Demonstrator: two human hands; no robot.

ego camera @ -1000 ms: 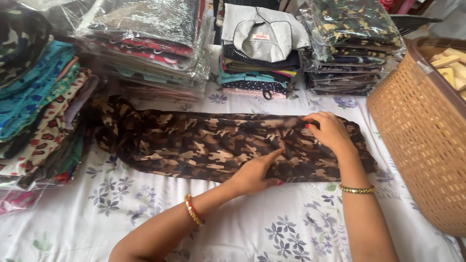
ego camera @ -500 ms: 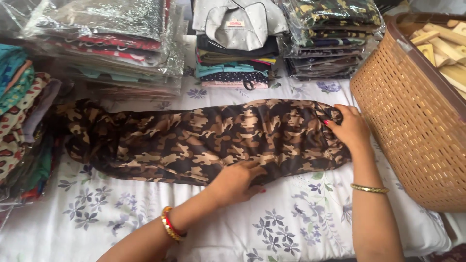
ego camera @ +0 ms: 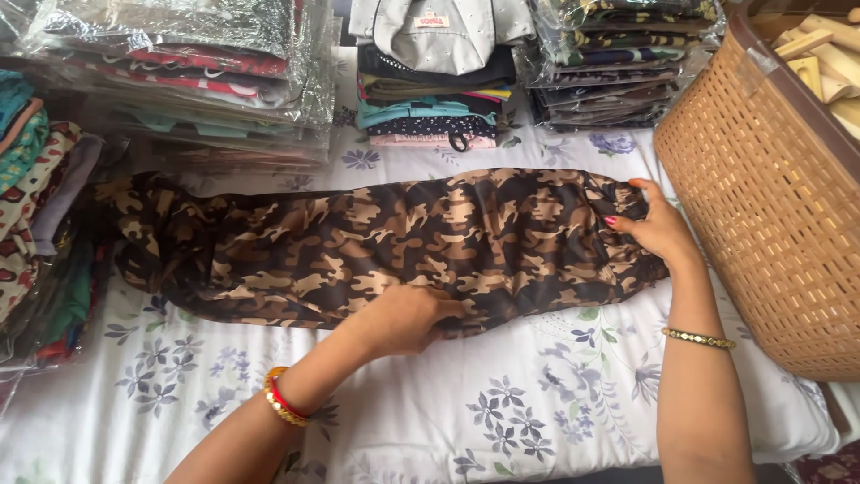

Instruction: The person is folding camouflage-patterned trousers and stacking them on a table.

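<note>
White bedsheet printed with grey-blue flowers covers the whole working surface, and a long camouflage garment in brown, tan and black lies stretched across its middle, running left to right; every place below is told from that garment; the left hand rests on the garment's near edge, about halfway along, its fingers curled over and pinching the cloth at the hem; red and gold bangles circle the left wrist, nearer the camera than the garment, over the sheet; the right hand sits at the garment's right end, fingers bent and gripping the gathered fabric there, its painted nails showing against the print; a thin gold bracelet rings the right forearm, on the near side of the garment's right end; the two hands are well apart, each closed on a different part of the same cloth; beyond the garment's right end, just beside the right hand, stands a woven tan basket with pale wooden pieces inside it; past the garment's far edge, a stack of folded clothes lies near the middle, topped by a grey piece; to the far right of that edge sits a pile of camouflage clothes in clear plastic; to the far left, more plastic-wrapped bundles; at the garment's left end, touching it, a heap of colourful folded fabrics
</note>
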